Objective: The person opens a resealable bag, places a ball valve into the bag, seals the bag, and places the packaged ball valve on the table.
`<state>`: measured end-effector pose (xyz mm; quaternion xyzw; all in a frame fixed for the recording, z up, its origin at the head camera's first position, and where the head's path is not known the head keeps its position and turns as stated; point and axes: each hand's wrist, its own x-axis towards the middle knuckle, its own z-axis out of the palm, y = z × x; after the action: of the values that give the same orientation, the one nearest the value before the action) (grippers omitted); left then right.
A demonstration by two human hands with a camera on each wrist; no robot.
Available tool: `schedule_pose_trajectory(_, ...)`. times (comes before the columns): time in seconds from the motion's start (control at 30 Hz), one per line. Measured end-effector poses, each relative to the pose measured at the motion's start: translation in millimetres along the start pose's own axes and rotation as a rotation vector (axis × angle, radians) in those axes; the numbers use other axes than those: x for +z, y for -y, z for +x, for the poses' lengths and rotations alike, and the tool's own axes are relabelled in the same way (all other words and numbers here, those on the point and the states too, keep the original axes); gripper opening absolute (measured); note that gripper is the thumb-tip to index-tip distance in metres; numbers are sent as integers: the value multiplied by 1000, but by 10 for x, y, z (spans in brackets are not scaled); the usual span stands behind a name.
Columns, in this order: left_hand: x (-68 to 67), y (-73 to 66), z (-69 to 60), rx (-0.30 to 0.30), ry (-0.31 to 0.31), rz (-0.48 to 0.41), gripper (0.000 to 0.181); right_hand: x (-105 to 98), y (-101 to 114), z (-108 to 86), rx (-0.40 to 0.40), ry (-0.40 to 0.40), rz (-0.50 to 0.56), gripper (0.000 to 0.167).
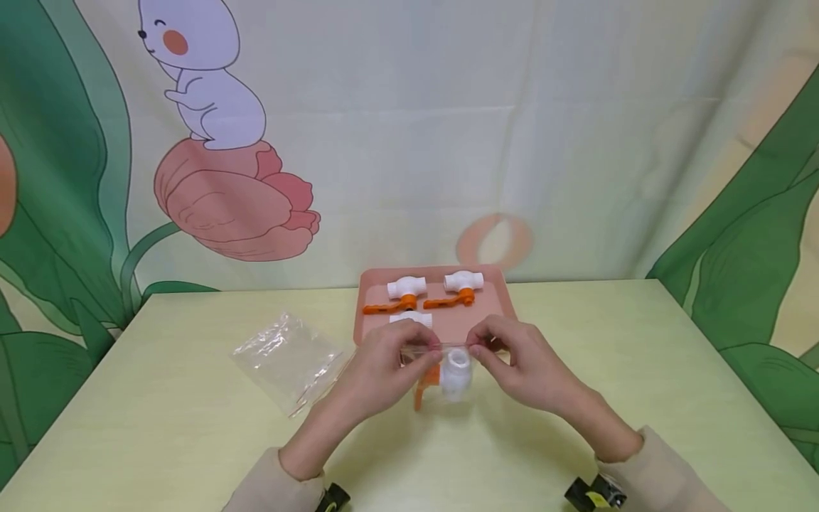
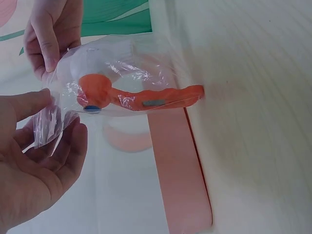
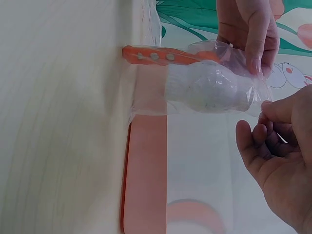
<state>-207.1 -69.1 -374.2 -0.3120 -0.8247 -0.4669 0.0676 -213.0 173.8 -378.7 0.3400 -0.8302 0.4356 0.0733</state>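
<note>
the left hand [image 1: 387, 366] pinches the top edge of a clear, thin plastic bag [image 2: 163, 73] between thumb and forefinger, with its other fingers loosely curved below that edge. the right hand [image 1: 531, 363] pinches the same edge a little way along, thumb against forefinger, the remaining fingers bent inward. the two pinches sit near each other but apart, level across the bag's mouth.

both forearms reach forward from beige sleeves [image 1: 662, 473] and angle in toward each other, wrists raised, hands above the pale yellow-green table [image 1: 192, 448].

inside the bag, between and below the hands, hangs a white plastic ball valve with an orange lever handle [image 1: 456, 377]; one round end faces up and the handle points down on the left side. whether the bag's bottom touches the table, i cannot tell.

just beyond the hands lies a pink rectangular tray [image 1: 489, 306] with three similar white-and-orange valves [image 1: 463, 281], one partly hidden by the left hand. flat clear plastic bags [image 1: 288, 363] lie left of the left hand.
</note>
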Motion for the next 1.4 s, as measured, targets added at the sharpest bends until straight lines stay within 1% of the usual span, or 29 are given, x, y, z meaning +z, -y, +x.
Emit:
schedule_pose_trajectory(0.1, 7, 6, 1, 20, 5, -23, 6, 6, 8, 0, -2, -3, 7, 14)
schedule_pose_trajectory(0.3, 25, 20, -3, 32, -7, -52, 4, 32, 10, 0, -36, -25, 6, 16)
schedule_pose_trajectory(0.43, 38, 30, -13, 30, -14, -54, 4, 46, 0, -4, -45, -31, 13, 15)
schedule_pose_trajectory(0.6, 54, 32, -21, 32, -14, -37, 4, 81, -27, -3, -69, -37, 9, 10)
schedule_pose_trajectory(0.73, 64, 27, -22, 37, -5, -18, 8, 116, -35, 14, -116, -41, -9, 9)
schedule_pose_trajectory(0.87, 66, 24, -29, 27, 2, -22, 11, 140, -42, 18, -180, -24, -29, 9)
schedule_pose_trajectory(1.07, 69, 8, -27, 1, 13, -45, 5, 151, -54, 8, -241, -7, -68, 16)
schedule_pose_trajectory(1.23, 71, 3, -21, 7, 11, -49, 6, 146, -57, 7, -259, -3, -77, 18)
schedule_pose_trajectory(1.4, 56, -10, -28, 24, 5, -46, 6, 133, -32, 13, -237, 10, -67, 12)
